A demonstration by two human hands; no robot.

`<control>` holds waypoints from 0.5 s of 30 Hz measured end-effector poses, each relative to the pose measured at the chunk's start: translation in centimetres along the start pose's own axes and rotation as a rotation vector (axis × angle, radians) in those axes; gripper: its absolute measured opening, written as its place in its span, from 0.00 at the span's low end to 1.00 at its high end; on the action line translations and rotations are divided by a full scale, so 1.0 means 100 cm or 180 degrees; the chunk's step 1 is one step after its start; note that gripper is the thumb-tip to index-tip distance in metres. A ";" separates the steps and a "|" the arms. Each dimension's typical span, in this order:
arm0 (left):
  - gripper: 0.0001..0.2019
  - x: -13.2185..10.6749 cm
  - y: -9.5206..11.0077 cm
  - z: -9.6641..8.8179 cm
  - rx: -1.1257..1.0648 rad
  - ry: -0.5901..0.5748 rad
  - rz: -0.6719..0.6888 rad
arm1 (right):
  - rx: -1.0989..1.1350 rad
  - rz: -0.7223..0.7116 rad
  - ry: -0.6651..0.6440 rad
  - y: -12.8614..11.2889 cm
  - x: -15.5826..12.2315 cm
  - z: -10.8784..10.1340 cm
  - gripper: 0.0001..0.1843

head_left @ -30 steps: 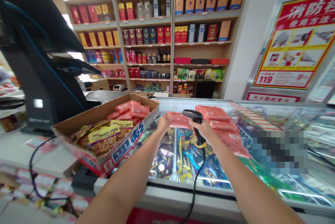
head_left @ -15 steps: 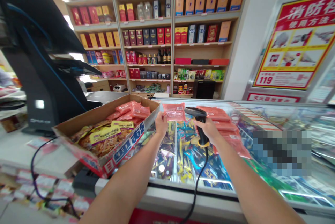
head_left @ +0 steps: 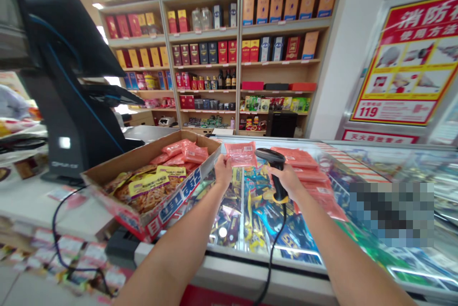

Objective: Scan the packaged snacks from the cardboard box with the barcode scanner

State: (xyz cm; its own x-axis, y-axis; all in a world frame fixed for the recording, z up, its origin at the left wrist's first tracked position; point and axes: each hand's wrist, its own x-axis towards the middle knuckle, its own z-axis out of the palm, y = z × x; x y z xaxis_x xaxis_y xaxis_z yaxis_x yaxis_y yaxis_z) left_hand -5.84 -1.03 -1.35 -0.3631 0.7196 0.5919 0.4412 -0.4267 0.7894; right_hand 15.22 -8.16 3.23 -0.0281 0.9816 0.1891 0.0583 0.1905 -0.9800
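My left hand (head_left: 223, 170) pinches a small pink snack packet (head_left: 241, 153) and holds it upright above the glass freezer lid (head_left: 250, 210). My right hand (head_left: 286, 179) grips a black corded barcode scanner (head_left: 272, 158), its head close to the right of the packet. Just right of the scanner, a row of similar pink packets (head_left: 304, 165) lies on the lid. To the left, a cardboard box (head_left: 157, 177) holds more pink packets and yellow-labelled snack bags.
A black checkout terminal (head_left: 67, 86) stands at the left on a white counter (head_left: 32, 205). The scanner cable hangs over the freezer's front edge. Shelves of boxed bottles (head_left: 229, 53) fill the back wall. A red fire-safety poster (head_left: 411, 62) hangs at the right.
My left hand lifted one pink packet off the freezer lid and turned it upright. The scanner in my right hand rose slightly and stays beside it.
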 end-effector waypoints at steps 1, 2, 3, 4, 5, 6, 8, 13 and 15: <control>0.12 0.000 0.002 0.000 0.0009 0.0044 -0.0065 | 0.0026 -0.0007 0.0013 0.001 0.000 0.002 0.14; 0.12 0.000 0.006 -0.001 0.0022 0.0107 -0.0145 | 0.0054 -0.0005 0.0014 0.002 0.000 0.004 0.14; 0.12 0.001 0.011 -0.003 0.0036 0.0191 -0.0230 | 0.0089 0.0000 0.0013 0.001 0.001 0.008 0.13; 0.12 0.003 0.017 -0.005 0.0050 0.0289 -0.0311 | 0.0124 0.0000 -0.0005 0.000 0.002 0.012 0.12; 0.12 0.007 0.023 -0.009 0.0057 0.0400 -0.0385 | 0.0151 -0.0006 -0.0049 -0.003 0.003 0.018 0.11; 0.12 0.012 0.030 -0.014 0.0061 0.0517 -0.0450 | 0.0166 -0.0017 -0.0115 -0.008 0.005 0.024 0.11; 0.11 0.028 0.043 -0.030 0.0045 0.0773 -0.0563 | 0.0177 -0.0043 -0.0318 -0.020 0.011 0.040 0.10; 0.05 0.071 0.056 -0.084 -0.0007 0.1364 -0.0734 | 0.0326 -0.0110 -0.0673 -0.056 0.028 0.082 0.10; 0.11 0.078 0.054 -0.102 -0.0036 0.1568 -0.0609 | 0.0329 -0.0165 -0.0704 -0.065 0.031 0.092 0.10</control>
State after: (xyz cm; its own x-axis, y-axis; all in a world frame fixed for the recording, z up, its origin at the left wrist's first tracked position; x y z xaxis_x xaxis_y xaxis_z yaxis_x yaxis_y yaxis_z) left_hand -14.63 -3.28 9.22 -0.7801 0.4435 0.4412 0.3214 -0.3210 0.8909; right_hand 5.53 -6.47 9.57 -0.2469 0.9409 0.2320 -0.0509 0.2265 -0.9727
